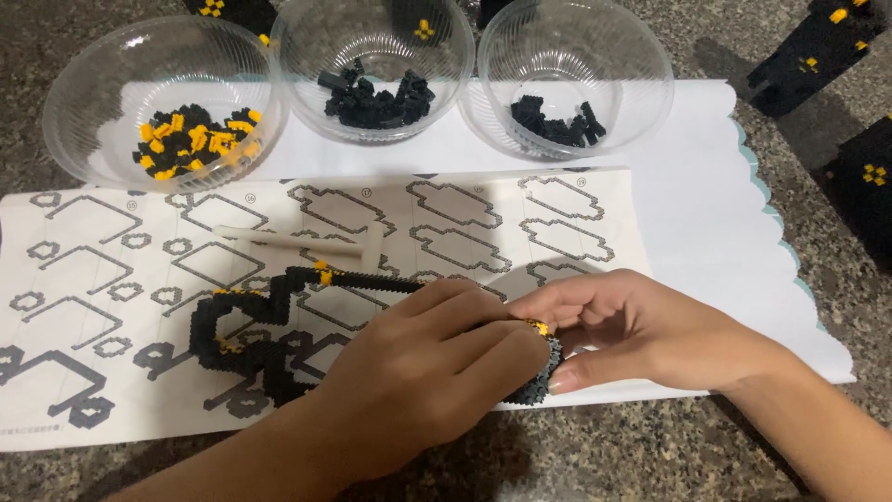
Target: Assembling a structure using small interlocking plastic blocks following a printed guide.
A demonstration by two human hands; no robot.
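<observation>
While both hands press together at the near edge of the sheet, the scene from largest to smallest reads:

Counter: speckled grey stone counter beneath everything.
White mat: a plain white mat with a scalloped right edge, lying under the bowls and the sheet.
Instruction sheet: a printed sheet of outline diagrams, spread across the left and middle, overlapping the mat.
Bowls: three clear ribbed bowls in a row at the far side; the left bowl holds black and yellow small bricks, the middle bowl and the right bowl hold black ones.
Finished pieces: black block builds with yellow spots sit at the far right edge, well apart from the hands.
Block model: a thin black model with yellow bricks lies on the sheet; its right end runs under the hands.
Left hand: laid palm-down over the model's right part, fingers curled and closed on it.
Right hand: thumb and fingertips pinched shut on the model's rounded black end, touching the left fingers.
Tool: a cream T-shaped tool rests on the sheet, just beyond the model.
</observation>
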